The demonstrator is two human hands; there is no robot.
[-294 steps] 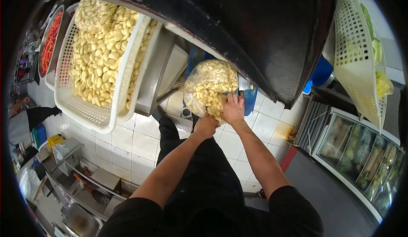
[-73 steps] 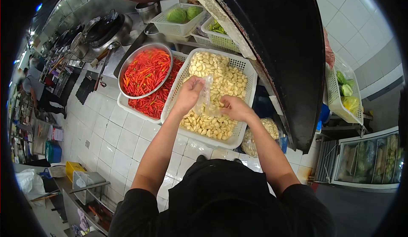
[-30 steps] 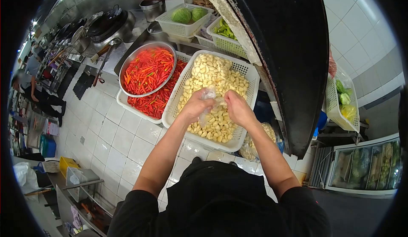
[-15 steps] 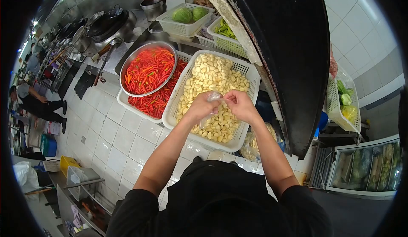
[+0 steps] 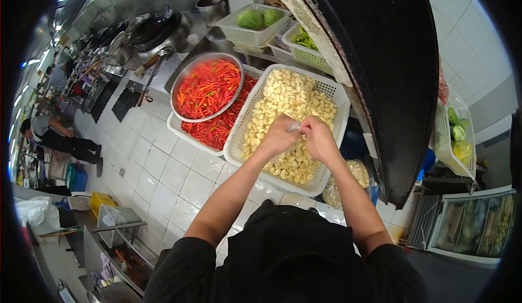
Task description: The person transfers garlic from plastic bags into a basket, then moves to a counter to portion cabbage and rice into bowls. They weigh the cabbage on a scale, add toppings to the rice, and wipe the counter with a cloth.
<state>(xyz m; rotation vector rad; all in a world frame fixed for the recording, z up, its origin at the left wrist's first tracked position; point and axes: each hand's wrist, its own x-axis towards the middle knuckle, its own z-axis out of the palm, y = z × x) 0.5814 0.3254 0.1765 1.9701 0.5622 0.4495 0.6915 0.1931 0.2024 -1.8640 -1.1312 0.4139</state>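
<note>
My left hand (image 5: 279, 137) and my right hand (image 5: 319, 138) meet above a white plastic basket (image 5: 239, 138) full of peeled garlic cloves (image 5: 291, 97). Both hands pinch a crumpled clear plastic bag (image 5: 294, 125) between them; most of the bag is bunched inside the fingers. A second clear bag of garlic (image 5: 351, 177) sits lower down, to the right of the basket and under the dark counter edge.
Left of the garlic stands a metal bowl of red chillies (image 5: 207, 87) on another white basket of chillies (image 5: 209, 135). Baskets of cabbage (image 5: 253, 20) and green vegetables (image 5: 304, 39) lie behind. Woks (image 5: 152, 28) line the far counter. Another person (image 5: 60, 138) bends over at left. A glass-fronted fridge (image 5: 472, 224) stands at right.
The emptied plastic bag has been gathered up from a loose open sheet into a small wad between my two hands, which have drawn together. The view has shifted slightly.
</note>
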